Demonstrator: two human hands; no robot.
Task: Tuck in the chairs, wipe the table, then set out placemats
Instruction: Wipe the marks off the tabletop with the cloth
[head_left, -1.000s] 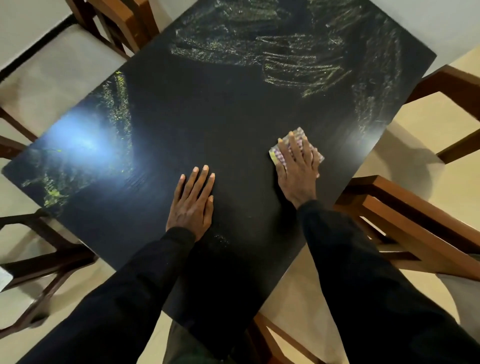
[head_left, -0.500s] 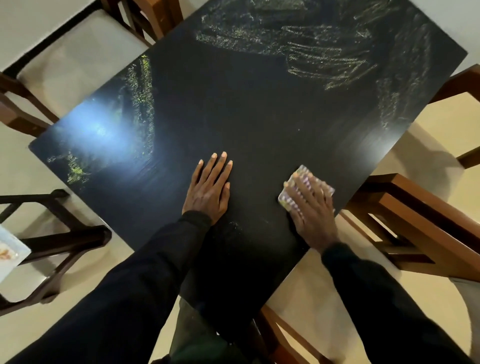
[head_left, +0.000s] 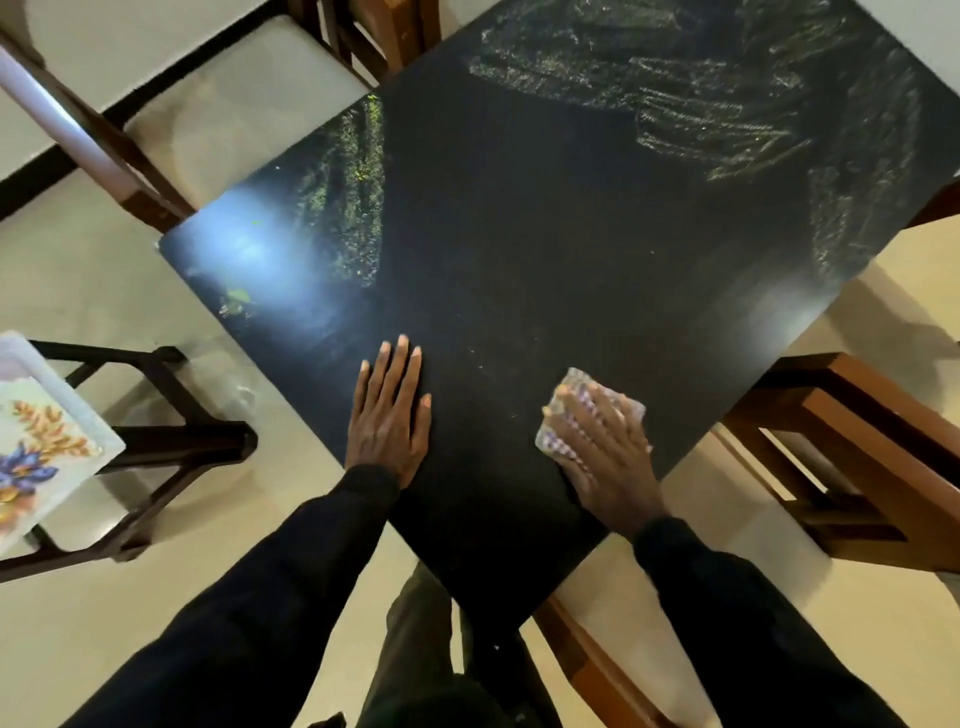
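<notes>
The black square table (head_left: 545, 249) fills the middle of the view, with streaky wet wipe marks across its far half and left side. My right hand (head_left: 605, 447) presses flat on a small folded checked cloth (head_left: 558, 415) near the table's right front edge; its fingers are straight. My left hand (head_left: 389, 415) lies flat on the bare tabletop, fingers straight and together, to the left of the cloth. A floral placemat (head_left: 36, 441) lies on a dark stool at the left edge of the view.
Wooden chairs stand around the table: one with a pale seat (head_left: 234, 104) at the far left corner, a brown one (head_left: 857, 457) at the right, another frame (head_left: 582, 660) below the near corner. The dark stool (head_left: 171, 441) stands left on the pale floor.
My right hand has slid the cloth toward me along the table's right edge. My left hand stays flat in place. The view has shifted, bringing the placemat on the stool into sight.
</notes>
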